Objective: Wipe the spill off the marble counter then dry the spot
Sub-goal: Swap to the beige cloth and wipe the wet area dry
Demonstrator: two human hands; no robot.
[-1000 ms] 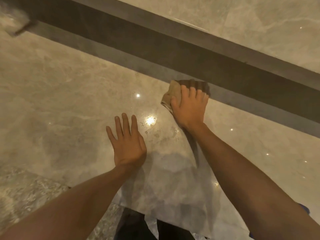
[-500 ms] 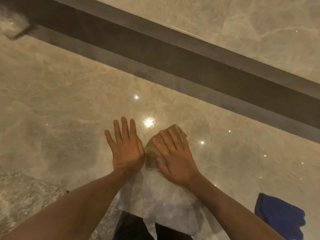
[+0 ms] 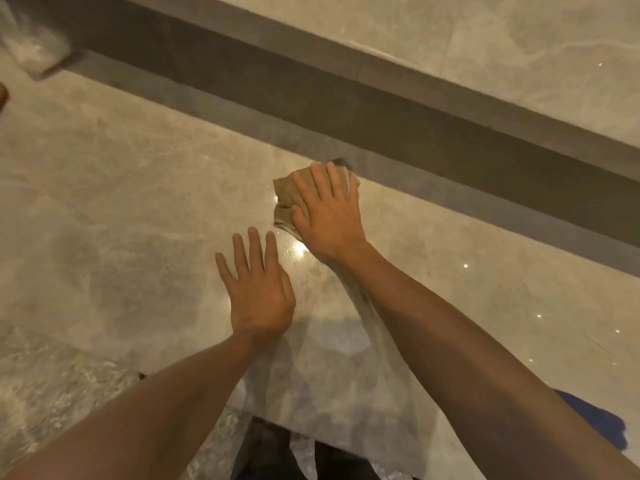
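My right hand [image 3: 329, 216] presses flat on a crumpled tan cloth [image 3: 285, 195] on the glossy beige marble counter [image 3: 121, 202], close to the dark strip at the counter's back. Fingers cover most of the cloth; its left part sticks out. My left hand [image 3: 258, 289] lies flat on the counter with fingers apart, holding nothing, below and left of the cloth. A faint wet smear with droplets [image 3: 311, 265] shows between the two hands, around a bright light reflection.
A dark band [image 3: 381, 116] runs diagonally behind the counter, with more marble above it. A blue cloth [image 3: 595, 424] lies at the lower right, partly hidden by my right arm. The counter's front edge [image 3: 270, 415] is near my body. A clear blurred object [image 3: 31, 46] sits top left.
My right hand slid the tan cloth from beside my left hand back away from me toward the dark band. My left hand stayed in place.
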